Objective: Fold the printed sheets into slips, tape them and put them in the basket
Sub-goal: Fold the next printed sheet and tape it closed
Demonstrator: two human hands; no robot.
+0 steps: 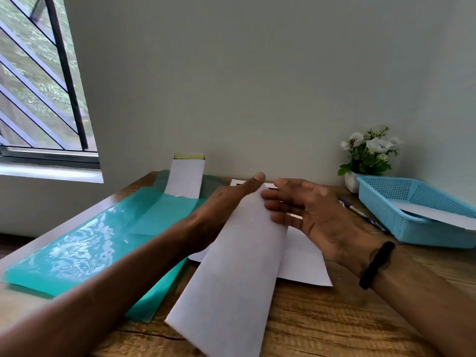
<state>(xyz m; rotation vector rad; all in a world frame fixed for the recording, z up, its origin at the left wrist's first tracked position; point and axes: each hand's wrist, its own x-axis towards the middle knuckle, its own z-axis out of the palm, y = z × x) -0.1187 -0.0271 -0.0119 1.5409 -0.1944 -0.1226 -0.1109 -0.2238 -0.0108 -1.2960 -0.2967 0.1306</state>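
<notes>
White folded sheet [231, 274] hides the left hand [226, 199] fingers.

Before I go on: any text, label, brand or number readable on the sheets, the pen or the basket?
No text can be read anywhere.
Folded sheet held by the left hand: blank side up.
Sheets beneath, near the right hand: dark print at the far edge, too blurred and mostly hidden.
Pen: markings too small to read.
Blue basket: no label visible; the paper inside shows blank.

Home desk: wooden table [322, 318], barred window [38, 86], potted flowers [371, 150].
</notes>
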